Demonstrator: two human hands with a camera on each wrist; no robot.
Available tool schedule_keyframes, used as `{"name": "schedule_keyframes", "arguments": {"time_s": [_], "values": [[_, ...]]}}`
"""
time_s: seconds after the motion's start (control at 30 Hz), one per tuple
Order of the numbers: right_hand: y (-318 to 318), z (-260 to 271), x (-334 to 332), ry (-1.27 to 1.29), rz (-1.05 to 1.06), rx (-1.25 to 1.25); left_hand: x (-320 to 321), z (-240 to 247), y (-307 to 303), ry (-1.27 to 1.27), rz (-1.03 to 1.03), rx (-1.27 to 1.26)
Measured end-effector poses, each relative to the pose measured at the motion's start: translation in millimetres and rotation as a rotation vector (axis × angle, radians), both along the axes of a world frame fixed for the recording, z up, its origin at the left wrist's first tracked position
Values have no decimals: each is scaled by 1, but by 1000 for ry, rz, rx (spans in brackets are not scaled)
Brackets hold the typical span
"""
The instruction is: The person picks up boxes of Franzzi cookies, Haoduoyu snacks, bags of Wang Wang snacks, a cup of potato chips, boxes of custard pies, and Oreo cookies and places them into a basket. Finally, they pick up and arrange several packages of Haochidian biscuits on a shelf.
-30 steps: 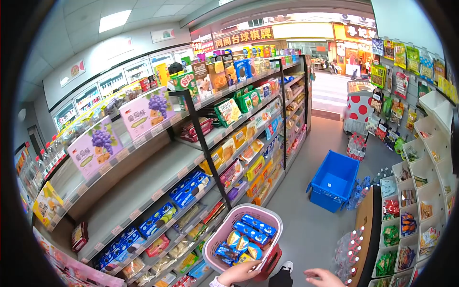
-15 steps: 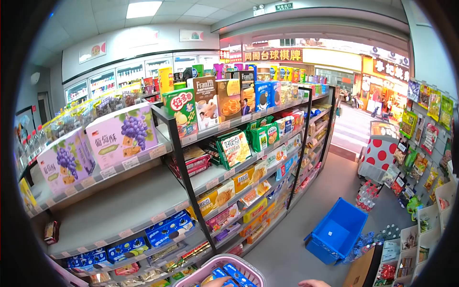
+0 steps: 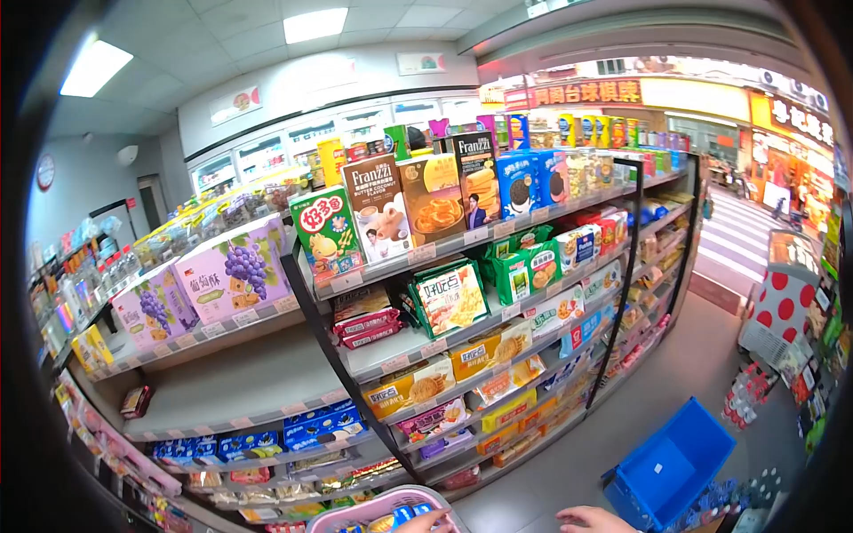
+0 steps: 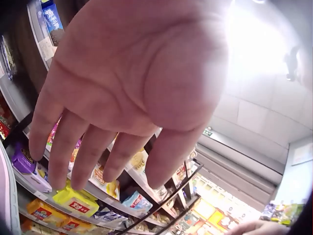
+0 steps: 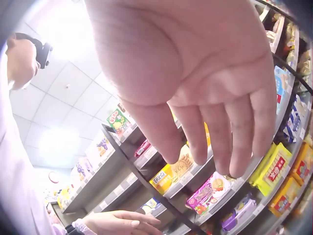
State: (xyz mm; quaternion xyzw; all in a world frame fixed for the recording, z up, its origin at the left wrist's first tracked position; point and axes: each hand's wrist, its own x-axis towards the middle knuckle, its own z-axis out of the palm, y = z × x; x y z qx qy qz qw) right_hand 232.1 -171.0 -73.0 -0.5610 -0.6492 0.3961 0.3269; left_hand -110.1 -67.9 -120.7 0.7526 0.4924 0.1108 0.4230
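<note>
A pink shopping basket (image 3: 330, 519) shows at the bottom of the head view, cut off by its edge. Blue biscuit packs (image 3: 407, 515) lie inside it. My left hand (image 3: 428, 522) hovers over the basket's right part with nothing gripped. In the left wrist view that left hand (image 4: 137, 73) shows its palm, its fingers loosely extended and spread. To the right of the basket is my right hand (image 3: 593, 519), holding nothing. Its palm and relaxed straight fingers fill the upper part of the right wrist view, where the left hand (image 5: 117, 223) appears below, also loose.
Snack shelves (image 3: 498, 313) run across the front, stocked with biscuit boxes and packs. Purple grape-pictured boxes (image 3: 233, 271) stand on the upper left shelf. A blue crate (image 3: 675, 466) sits on the floor at right, near bottled drinks (image 3: 745, 395) and a polka-dotted freezer (image 3: 782, 306).
The head view has risen and turned left, so the basket and hands sit lower in it. The blue crate has shifted right and down in view. Both hands still hold nothing.
</note>
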Motion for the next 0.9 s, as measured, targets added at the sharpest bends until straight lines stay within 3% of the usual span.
{"name": "schedule_keyframes", "arguments": {"time_s": [0.07, 0.13, 0.23, 0.33, 0.4, 0.47, 0.6, 0.73, 0.9], "values": [[8, 12, 33, -7, 4, 15, 18, -27, -1, -113, 18, 232], [15, 21, 65, 16, -6, -4, 41, -22, 0, -206, 26, 43], [25, 7, 110, 14, -4, -18, 80, 15, -11, -205, 86, 99], [38, -3, 134, 21, 43, -48, 87, -28, -10, -135, 14, 400], [52, -8, 141, 36, 69, -77, 95, 12, -24, -126, 106, 197], [70, -21, 142, 47, 140, -52, 99, 36, -27, -108, 194, -15], [115, -28, 125, 48, 285, 38, 88, 23, -22, -129, 326, 137], [163, -16, 94, 33, 439, 40, 80, 41, 10, -126, 411, 60], [232, 50, 40, -30, 670, 127, 69, 33, 55, -596, 632, 90]]}}
